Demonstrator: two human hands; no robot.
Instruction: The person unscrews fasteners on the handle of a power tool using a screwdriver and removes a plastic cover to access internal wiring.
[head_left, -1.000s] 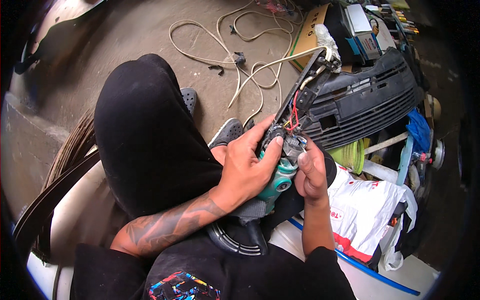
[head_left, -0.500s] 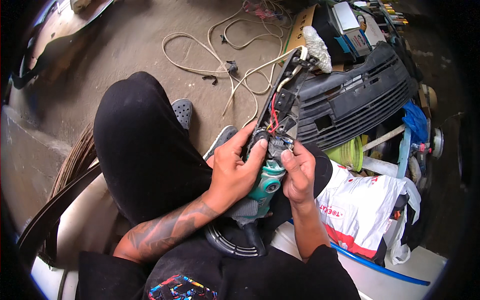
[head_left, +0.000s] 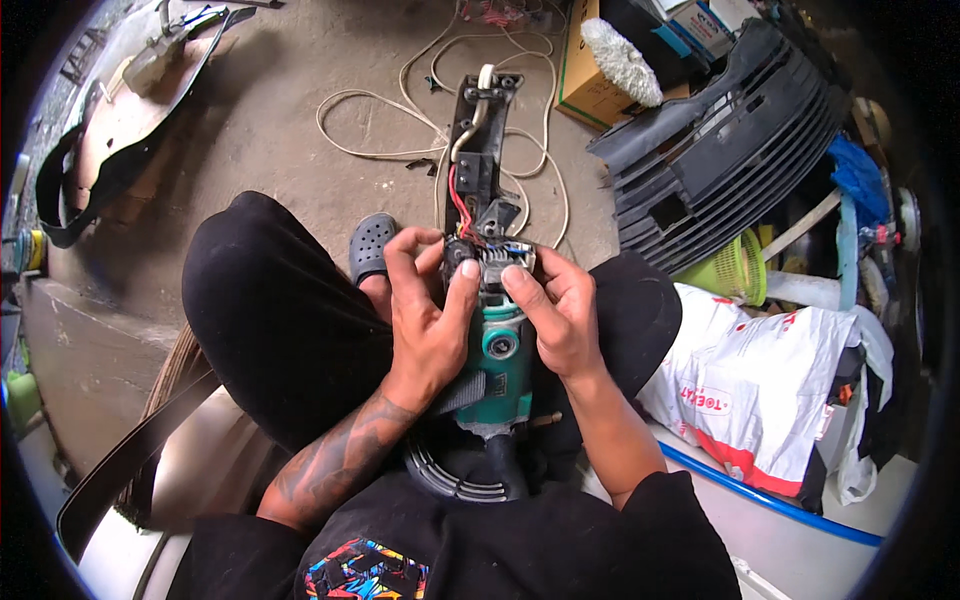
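A teal corded power tool [head_left: 495, 395], like an angle polisher or grinder, lies in my lap with its head toward my belly. Its long black rear handle [head_left: 470, 110] points away from me, with the casing off. Red wires [head_left: 458, 205] and a white cord run along the bared inside. My left hand [head_left: 425, 320] grips the left side of the opened motor end, thumb on a round black part. My right hand [head_left: 565, 320] holds the opposite side, thumb pressing near a grey piece. What lies under the curled fingers is hidden.
White cord [head_left: 350, 155] loops over the floor ahead. At right are a black slotted grille [head_left: 730, 150], a cardboard box [head_left: 585, 75] with a white fluffy pad [head_left: 620, 62], a yellow-green basket [head_left: 735, 270] and a white plastic bag [head_left: 750, 380]. A curved panel [head_left: 135, 125] lies far left.
The tool's handle has swung left, from tilted rightward to nearly straight ahead. Both hands have moved left with it and still hold the motor end. My view has shifted too.
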